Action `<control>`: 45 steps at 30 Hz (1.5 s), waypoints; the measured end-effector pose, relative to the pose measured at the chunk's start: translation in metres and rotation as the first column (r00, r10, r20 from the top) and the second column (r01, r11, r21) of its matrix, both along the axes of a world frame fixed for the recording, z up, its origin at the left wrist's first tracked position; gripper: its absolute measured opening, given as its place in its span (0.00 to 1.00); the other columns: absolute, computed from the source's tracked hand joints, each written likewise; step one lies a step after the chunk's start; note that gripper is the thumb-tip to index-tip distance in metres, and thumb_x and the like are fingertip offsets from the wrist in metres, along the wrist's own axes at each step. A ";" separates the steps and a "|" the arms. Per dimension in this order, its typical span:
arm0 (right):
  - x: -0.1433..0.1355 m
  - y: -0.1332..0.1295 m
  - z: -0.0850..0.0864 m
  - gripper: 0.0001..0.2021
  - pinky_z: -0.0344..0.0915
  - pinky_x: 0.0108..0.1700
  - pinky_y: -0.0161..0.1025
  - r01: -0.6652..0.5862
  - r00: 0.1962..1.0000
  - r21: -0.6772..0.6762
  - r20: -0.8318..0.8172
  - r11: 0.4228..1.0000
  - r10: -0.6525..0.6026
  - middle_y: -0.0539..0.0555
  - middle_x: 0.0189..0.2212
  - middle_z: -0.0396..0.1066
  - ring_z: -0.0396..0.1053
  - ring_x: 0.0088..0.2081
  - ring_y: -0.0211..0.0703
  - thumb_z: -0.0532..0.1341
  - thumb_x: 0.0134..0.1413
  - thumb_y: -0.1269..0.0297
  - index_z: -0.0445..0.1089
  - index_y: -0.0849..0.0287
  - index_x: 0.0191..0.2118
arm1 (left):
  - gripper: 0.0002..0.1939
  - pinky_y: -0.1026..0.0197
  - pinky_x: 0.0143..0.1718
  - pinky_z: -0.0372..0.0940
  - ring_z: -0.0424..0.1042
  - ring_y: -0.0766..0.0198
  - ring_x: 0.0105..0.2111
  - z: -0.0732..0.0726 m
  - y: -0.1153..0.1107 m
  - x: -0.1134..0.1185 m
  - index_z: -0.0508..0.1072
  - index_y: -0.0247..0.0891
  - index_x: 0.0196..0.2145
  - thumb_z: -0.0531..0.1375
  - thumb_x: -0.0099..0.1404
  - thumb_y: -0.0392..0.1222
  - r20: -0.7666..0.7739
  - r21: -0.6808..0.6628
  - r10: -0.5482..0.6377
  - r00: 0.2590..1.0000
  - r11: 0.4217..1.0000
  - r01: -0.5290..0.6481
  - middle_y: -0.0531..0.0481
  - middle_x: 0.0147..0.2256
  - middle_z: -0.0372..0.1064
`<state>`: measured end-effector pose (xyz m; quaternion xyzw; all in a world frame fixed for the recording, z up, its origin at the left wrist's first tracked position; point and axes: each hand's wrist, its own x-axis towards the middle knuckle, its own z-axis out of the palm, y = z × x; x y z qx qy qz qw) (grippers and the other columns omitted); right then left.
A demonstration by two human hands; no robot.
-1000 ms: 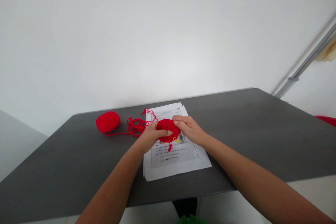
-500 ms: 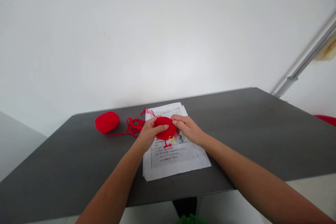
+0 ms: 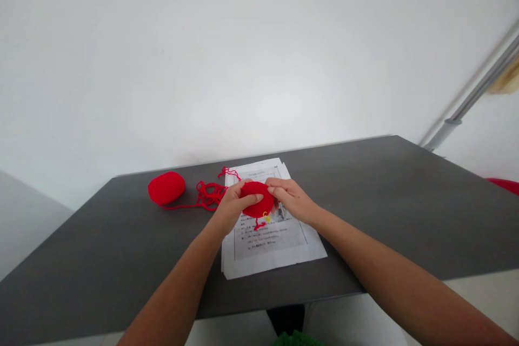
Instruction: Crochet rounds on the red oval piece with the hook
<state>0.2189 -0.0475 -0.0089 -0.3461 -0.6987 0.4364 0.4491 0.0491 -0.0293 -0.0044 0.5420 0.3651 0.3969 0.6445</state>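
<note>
A rounded red crochet piece (image 3: 256,207) is held up over the printed sheets (image 3: 275,259). My left hand (image 3: 234,206) grips its left side, thumb lying across the front and fingers behind. At its right edge, my right hand (image 3: 291,199) is closed in a pinch; whether a hook is also in those fingers I cannot make out. A small yellow stitch marker (image 3: 266,217) hangs from the lower edge. Beside it dangles a short red yarn tail (image 3: 258,224).
A red yarn ball (image 3: 166,188) lies on the dark table (image 3: 389,200) to the left. Loose tangled yarn (image 3: 208,196) runs from it toward my left hand. A white wall (image 3: 259,65) stands behind the table, and a grey metal pole (image 3: 482,92) leans at the right.
The yellow marker has shifted slightly against the lower edge of the piece. Both hands keep nearly the same place and hold.
</note>
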 end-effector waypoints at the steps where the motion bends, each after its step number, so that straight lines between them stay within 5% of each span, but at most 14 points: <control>1: 0.000 0.000 0.000 0.12 0.57 0.25 0.31 0.001 1.000 0.000 0.001 1.000 -0.001 0.46 0.16 0.62 0.61 0.20 0.34 0.49 0.57 0.69 0.60 0.59 0.23 | 0.13 0.65 0.27 0.60 0.69 0.66 0.25 0.000 0.000 0.000 0.70 0.35 0.30 0.67 0.46 0.40 -0.003 -0.001 0.003 1.000 1.000 -0.003 0.53 0.25 0.70; 45: -0.001 -0.001 0.002 0.12 0.55 0.24 0.32 0.034 0.998 0.021 0.049 0.999 -0.035 0.45 0.16 0.59 0.58 0.21 0.35 0.48 0.55 0.68 0.56 0.57 0.21 | 0.13 0.64 0.28 0.60 0.69 0.66 0.25 -0.002 0.002 -0.001 0.70 0.36 0.29 0.67 0.45 0.40 -0.080 -0.021 -0.019 0.997 1.000 0.018 0.54 0.25 0.70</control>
